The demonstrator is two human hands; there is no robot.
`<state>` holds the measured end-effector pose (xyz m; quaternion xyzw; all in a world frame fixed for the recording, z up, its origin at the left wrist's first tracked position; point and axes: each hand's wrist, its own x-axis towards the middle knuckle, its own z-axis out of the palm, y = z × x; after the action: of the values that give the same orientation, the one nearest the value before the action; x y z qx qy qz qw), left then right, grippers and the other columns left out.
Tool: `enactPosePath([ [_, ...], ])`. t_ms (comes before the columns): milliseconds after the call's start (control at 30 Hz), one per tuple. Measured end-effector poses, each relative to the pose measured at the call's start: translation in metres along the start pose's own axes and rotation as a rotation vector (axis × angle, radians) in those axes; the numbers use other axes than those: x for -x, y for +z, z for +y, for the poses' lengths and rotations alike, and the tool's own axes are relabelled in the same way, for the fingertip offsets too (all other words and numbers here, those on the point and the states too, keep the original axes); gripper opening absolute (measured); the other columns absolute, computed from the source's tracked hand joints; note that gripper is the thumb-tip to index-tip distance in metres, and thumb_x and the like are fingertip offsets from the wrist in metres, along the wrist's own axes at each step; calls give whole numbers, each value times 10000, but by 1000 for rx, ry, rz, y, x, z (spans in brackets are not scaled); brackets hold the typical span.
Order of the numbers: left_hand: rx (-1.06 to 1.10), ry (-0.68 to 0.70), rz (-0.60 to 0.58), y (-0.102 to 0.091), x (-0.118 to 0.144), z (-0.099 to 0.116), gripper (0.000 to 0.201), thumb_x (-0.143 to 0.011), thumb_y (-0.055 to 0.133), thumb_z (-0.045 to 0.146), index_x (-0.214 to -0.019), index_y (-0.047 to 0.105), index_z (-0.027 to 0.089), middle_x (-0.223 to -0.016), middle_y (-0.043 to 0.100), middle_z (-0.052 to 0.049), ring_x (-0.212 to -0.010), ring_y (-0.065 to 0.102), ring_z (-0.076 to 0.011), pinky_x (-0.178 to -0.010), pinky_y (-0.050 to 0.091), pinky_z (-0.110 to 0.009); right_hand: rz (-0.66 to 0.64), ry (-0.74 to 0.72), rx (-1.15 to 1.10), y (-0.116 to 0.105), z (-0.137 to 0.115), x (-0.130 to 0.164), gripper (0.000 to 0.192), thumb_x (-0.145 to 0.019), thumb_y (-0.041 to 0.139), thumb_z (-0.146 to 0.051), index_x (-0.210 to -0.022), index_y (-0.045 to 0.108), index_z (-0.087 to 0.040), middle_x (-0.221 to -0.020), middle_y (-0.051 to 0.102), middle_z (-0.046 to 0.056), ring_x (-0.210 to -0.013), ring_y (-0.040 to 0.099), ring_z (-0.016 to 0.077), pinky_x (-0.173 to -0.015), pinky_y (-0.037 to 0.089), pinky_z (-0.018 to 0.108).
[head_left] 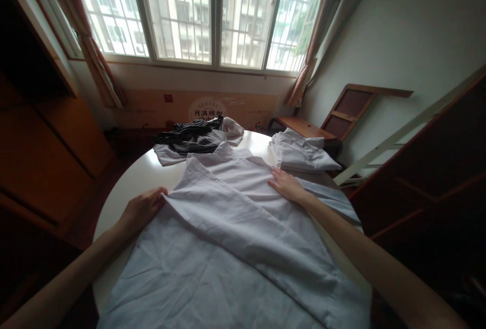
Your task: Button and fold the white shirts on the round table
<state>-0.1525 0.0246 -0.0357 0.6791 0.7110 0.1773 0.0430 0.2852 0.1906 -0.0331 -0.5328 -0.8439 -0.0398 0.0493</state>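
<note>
White cotton covers most of the round table (125, 182): a shirt (228, 238) lies spread flat across it, collar toward the window (212, 12), with 1 side panel folded diagonally over the body. The left hand (142, 207) is closed on the outer edge of that folded panel, fingers curled around the cloth at the shirt's left side. The right hand (285, 184) lies open and flat, palm down, pressing the fabric near the collar on the right. Beyond the collar, a heap of clothes (197, 139) with a dark striped garment on top sits at the far edge of the table. Just past the right hand, a stack of folded white shirts (301, 153) rests on the table's far right side.
</note>
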Motion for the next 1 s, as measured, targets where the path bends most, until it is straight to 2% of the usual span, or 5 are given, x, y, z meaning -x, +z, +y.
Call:
enactPosePath([
  [200,329,129,-128,-9,-27,-1,232,-703,471,330,-861,580,198,-1055,610,-61,-924,577,-215,-765,462,-304,39,-100,-257,-24,-56,-6,240,-841,510,-237,-1011,640,-128,-1044,648,119,-949,586,199,-844,424,291],
  [400,806,-250,-144,-4,-100,15,342,-660,513,403,-880,591,153,-876,644,-63,-759,600,-205,-647,477,-308,-247,-73,-551,-32,-104,-6,289,-778,588,-408,-863,654,-140,-711,618,26,-652,540,136,-589,378,232],
  [533,1009,-295,-193,12,-138,25,383,-653,593,469,-829,613,129,-747,633,-60,-661,569,-175,-585,443,-269,-417,-90,-669,-36,-104,-4,233,-710,626,-363,-633,560,-153,-573,500,-30,-556,448,96,-509,304,212],
  [733,995,-192,-90,20,-176,34,480,-700,583,504,-1070,590,199,-827,595,-11,-607,500,-102,-524,363,-194,-454,-42,-915,-21,-89,0,266,-663,622,-392,-623,492,-163,-560,430,-59,-507,364,69,-478,272,207],
  [1000,563,-152,-279,15,-206,25,437,-630,584,574,-493,527,163,-460,421,1,-499,388,-129,-465,262,-238,-519,31,-992,-20,-81,8,352,-623,697,-461,-733,568,-152,-572,466,-62,-489,361,60,-450,259,193],
])
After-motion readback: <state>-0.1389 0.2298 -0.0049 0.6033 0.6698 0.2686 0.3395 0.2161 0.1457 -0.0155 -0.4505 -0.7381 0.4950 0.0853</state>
